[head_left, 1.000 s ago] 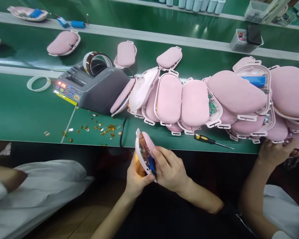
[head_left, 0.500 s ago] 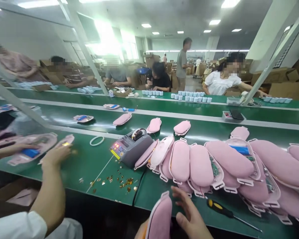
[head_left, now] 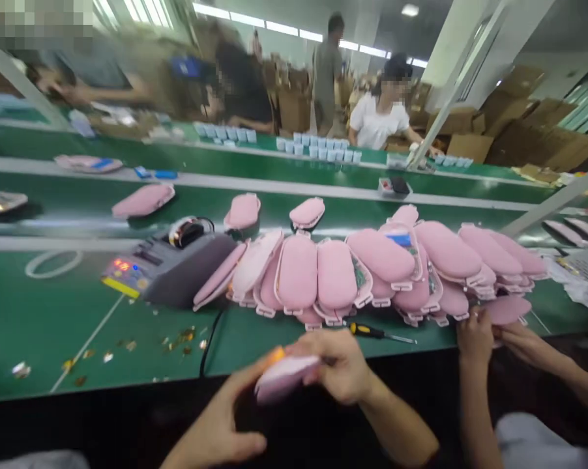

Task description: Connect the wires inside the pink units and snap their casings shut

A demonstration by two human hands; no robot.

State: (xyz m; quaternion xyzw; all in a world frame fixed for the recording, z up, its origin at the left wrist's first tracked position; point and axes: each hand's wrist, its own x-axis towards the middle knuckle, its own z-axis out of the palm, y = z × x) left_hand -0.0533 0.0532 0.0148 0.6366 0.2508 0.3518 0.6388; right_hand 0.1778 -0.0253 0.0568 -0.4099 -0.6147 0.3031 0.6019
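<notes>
A pink padded shell [head_left: 284, 381] is held low in front of me, tilted and seen nearly edge-on. My right hand [head_left: 343, 361] pinches its right end, fingers over the top and thumb below. Along its upper left edge, at an orange patch [head_left: 276, 356], lie the fingers of my left hand [head_left: 220, 420], whose thumb stands away from the shell. The far side of the shell is hidden. Beyond my hands, more pink padded shells [head_left: 298, 270] are piled on the green bench, some showing circuit boards. A yellow-and-black screwdriver [head_left: 367, 330] lies just past my right hand.
A grey tape dispenser [head_left: 176, 267] stands left of the pile. Small shiny scraps [head_left: 186, 335] and a white ring [head_left: 53, 264] lie on the bench. At right, a co-worker's hands [head_left: 480, 335] hold another pink shell [head_left: 506, 309]. Several pink shells lie along the conveyor.
My view has swung right. My right hand, open beside the shell before, now grips it. The shell has turned from upright to nearly flat. A neighbour's hands at right have come into view.
</notes>
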